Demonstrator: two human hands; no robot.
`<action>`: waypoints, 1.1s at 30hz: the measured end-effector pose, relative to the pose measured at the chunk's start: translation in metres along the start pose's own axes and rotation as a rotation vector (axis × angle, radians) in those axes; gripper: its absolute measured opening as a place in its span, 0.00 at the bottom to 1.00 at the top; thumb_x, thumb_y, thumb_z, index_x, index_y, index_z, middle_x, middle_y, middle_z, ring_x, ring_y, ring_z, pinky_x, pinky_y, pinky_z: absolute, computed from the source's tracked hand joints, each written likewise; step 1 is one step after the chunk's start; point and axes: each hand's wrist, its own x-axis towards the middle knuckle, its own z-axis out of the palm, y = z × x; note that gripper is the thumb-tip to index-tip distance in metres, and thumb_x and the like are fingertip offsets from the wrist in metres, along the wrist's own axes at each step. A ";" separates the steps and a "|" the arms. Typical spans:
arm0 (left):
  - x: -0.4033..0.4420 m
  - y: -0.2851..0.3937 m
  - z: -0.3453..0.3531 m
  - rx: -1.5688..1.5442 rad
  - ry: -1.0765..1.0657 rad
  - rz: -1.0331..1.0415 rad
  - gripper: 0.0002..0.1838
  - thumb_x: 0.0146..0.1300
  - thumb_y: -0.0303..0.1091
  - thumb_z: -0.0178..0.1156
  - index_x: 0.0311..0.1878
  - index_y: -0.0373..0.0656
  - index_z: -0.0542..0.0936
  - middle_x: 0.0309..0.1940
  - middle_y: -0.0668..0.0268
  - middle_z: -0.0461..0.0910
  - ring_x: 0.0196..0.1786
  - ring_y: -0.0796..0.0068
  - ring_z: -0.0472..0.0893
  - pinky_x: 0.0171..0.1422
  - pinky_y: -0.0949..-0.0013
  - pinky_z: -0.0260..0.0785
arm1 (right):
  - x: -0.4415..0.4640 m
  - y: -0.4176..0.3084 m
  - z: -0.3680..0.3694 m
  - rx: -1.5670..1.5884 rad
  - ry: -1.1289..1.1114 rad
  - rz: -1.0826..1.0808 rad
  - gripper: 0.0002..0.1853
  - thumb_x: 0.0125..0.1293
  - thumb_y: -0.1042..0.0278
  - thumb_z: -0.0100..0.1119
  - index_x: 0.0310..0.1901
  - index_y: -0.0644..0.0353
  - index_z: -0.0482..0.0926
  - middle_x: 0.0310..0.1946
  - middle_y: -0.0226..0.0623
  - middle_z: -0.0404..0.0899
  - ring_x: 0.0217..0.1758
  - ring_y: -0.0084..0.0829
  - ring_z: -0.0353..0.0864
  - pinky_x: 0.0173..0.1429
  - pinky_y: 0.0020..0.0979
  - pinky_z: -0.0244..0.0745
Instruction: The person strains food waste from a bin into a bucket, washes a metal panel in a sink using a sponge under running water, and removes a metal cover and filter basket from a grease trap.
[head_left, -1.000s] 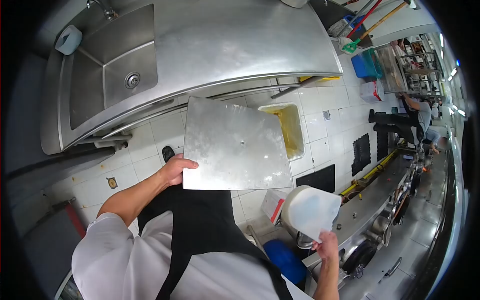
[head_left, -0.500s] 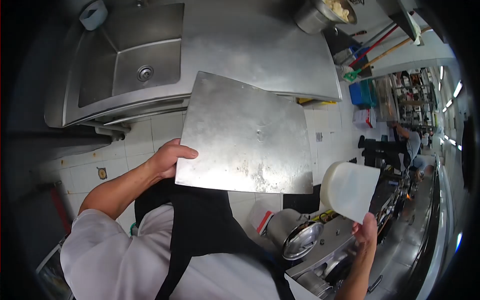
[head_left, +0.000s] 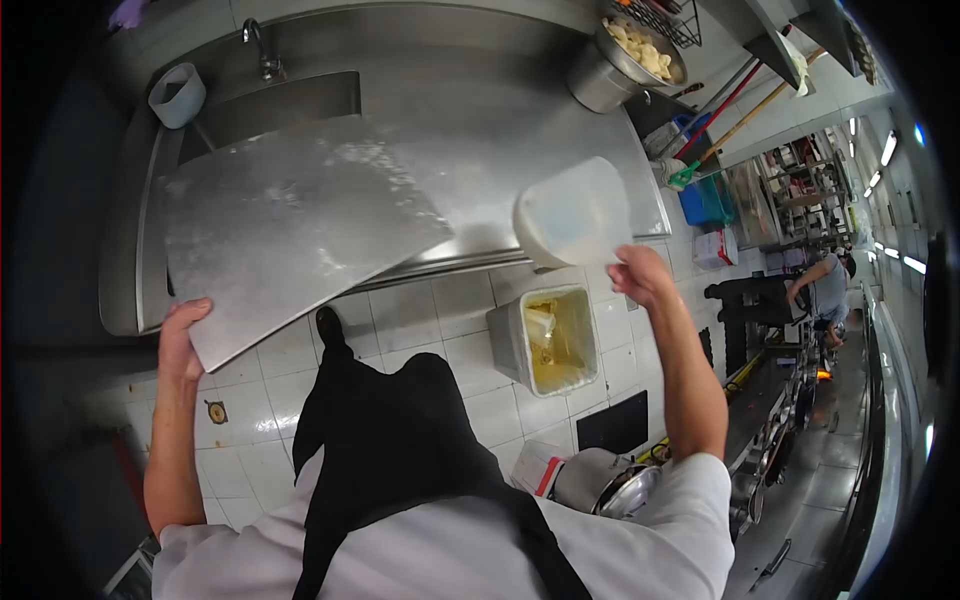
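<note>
My left hand (head_left: 183, 340) grips the near left corner of a flat metal sheet (head_left: 300, 220), its thumb on the upper face. The sheet is tilted and scuffed with whitish marks, and hides most of the sink (head_left: 300, 103). Out to the right, my right hand (head_left: 643, 275) is closed on the edge of a translucent white plastic container (head_left: 580, 215). That container is above the front edge of the steel counter (head_left: 470, 130), slightly blurred.
A grey bin (head_left: 508, 345) with yellowish contents stands on the tiled floor. A metal pot (head_left: 598, 85) of pale food pieces is at the counter's back right. Lower right is a lidded stockpot (head_left: 590, 480); farther right, a person (head_left: 820, 285) stands by the cooking line.
The metal sheet has swung left and away from my body, over the sink. My right hand has carried the plastic container up and left towards the counter. The grey bin has come into view.
</note>
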 end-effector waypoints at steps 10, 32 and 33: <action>0.152 0.063 -0.095 0.014 0.102 0.004 0.13 0.52 0.24 0.60 0.42 0.30 0.76 0.39 0.53 0.81 0.41 0.59 0.84 0.51 0.59 0.78 | 0.213 -0.078 0.211 -0.075 -0.022 0.015 0.09 0.63 0.73 0.47 0.38 0.69 0.74 0.23 0.39 0.77 0.20 0.28 0.76 0.27 0.33 0.79; 0.396 -0.010 -0.135 0.404 0.026 -0.038 0.11 0.47 0.26 0.65 0.34 0.33 0.77 0.29 0.62 0.77 0.32 0.70 0.78 0.36 0.66 0.71 | 0.322 -0.215 0.661 -0.628 -0.224 -0.999 0.17 0.65 0.69 0.52 0.54 0.62 0.78 0.45 0.57 0.81 0.50 0.50 0.82 0.53 0.40 0.76; 0.398 -0.012 -0.138 0.454 0.034 -0.043 0.11 0.48 0.27 0.65 0.33 0.33 0.76 0.28 0.63 0.77 0.32 0.71 0.77 0.36 0.66 0.70 | 0.346 -0.213 0.679 -0.572 -0.265 -1.034 0.17 0.65 0.70 0.51 0.55 0.63 0.78 0.45 0.57 0.81 0.50 0.51 0.81 0.53 0.41 0.75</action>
